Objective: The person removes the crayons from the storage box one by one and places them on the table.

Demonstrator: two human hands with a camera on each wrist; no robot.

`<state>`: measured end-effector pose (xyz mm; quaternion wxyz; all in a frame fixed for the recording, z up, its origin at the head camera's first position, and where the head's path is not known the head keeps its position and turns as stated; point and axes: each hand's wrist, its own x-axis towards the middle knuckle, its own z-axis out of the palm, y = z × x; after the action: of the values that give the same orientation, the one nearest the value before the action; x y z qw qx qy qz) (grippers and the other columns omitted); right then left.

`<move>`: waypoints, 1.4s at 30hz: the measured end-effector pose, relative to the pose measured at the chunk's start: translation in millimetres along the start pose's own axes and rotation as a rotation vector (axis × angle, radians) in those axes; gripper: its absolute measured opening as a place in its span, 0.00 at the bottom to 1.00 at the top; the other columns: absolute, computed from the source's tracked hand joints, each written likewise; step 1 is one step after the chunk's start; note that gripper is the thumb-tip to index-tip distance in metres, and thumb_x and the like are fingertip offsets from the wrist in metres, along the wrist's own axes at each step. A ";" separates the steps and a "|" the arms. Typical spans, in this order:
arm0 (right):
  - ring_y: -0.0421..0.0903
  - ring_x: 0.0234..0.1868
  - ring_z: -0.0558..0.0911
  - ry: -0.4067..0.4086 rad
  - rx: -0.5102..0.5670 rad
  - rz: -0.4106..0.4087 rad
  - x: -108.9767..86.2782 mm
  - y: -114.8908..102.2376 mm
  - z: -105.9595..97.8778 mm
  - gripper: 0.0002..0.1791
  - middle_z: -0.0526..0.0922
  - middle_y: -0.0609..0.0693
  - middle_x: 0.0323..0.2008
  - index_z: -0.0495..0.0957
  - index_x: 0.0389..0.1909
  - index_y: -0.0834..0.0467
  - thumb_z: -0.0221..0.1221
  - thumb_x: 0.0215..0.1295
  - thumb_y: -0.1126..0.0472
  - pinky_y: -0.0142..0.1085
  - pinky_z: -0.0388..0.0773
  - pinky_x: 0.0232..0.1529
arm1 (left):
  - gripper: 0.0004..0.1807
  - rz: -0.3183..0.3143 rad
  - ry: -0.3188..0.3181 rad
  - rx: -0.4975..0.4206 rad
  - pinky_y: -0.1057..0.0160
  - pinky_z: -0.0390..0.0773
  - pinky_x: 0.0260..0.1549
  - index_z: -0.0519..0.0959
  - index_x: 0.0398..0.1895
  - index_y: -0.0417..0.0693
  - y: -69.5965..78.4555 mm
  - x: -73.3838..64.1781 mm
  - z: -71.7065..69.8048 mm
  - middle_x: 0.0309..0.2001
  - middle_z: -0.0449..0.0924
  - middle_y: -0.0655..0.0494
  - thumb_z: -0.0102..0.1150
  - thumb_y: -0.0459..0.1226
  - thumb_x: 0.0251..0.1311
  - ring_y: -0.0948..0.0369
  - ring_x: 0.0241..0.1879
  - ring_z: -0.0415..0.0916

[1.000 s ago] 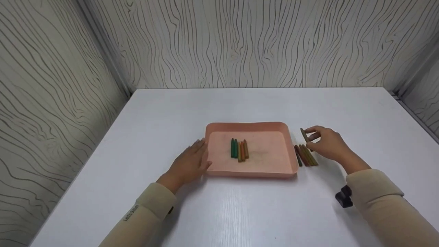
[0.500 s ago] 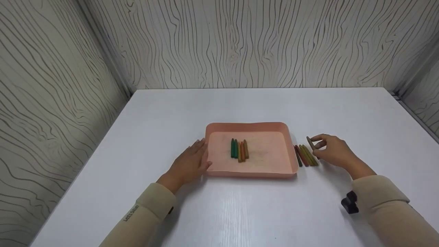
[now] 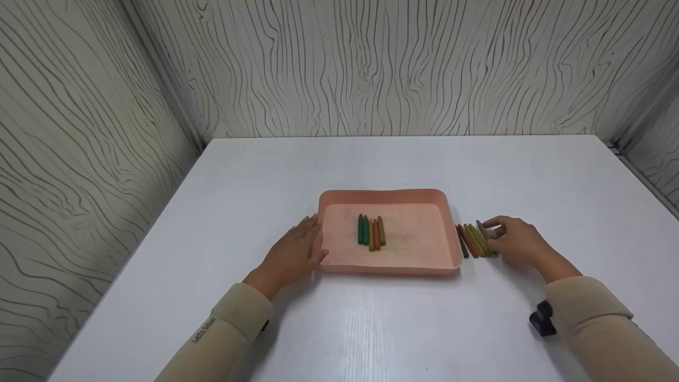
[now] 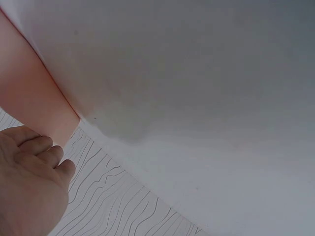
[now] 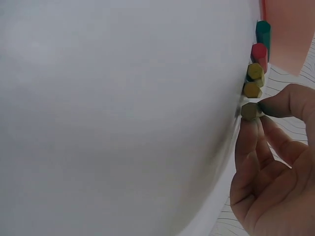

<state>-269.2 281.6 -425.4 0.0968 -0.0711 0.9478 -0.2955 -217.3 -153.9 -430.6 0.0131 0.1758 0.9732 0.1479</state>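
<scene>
My right hand (image 3: 519,241) pinches a greyish-olive crayon (image 3: 481,229) between thumb and fingers, at the right end of a row on the table. That crayon's flat six-sided end (image 5: 250,111) faces the camera in the right wrist view. Beside it in the row lie two yellow crayons (image 5: 252,90), a red crayon (image 5: 259,50) and a dark green crayon (image 5: 263,29) nearest the tray. My left hand (image 3: 290,253) rests with extended fingers along the left wall of a pink tray (image 3: 390,270), its thumb near the front left corner.
Inside the tray, left of its middle, two green crayons (image 3: 363,231) lie next to several orange and brown crayons (image 3: 376,234). The white table (image 3: 392,329) meets wood-patterned panels (image 3: 371,69) at the back and sides.
My right hand has moved right and toward me with the greyish-olive crayon, bringing it down beside the yellow crayons. The left hand and the tray stay where they were.
</scene>
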 end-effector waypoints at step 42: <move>0.76 0.60 0.59 0.103 -0.222 0.015 -5.5 -10.8 -39.0 0.47 0.58 0.78 0.62 0.57 0.68 0.68 0.48 0.64 0.32 0.74 0.60 0.48 | 0.35 -0.005 -0.005 0.000 0.55 0.48 0.68 0.54 0.73 0.39 1.3 -1.0 -0.6 0.74 0.47 0.51 0.44 0.50 0.70 0.55 0.73 0.43</move>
<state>-271.8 295.2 -386.9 0.0419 -0.0590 0.9789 -0.1912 -215.9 -153.2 -429.7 0.0159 0.1739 0.9735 0.1476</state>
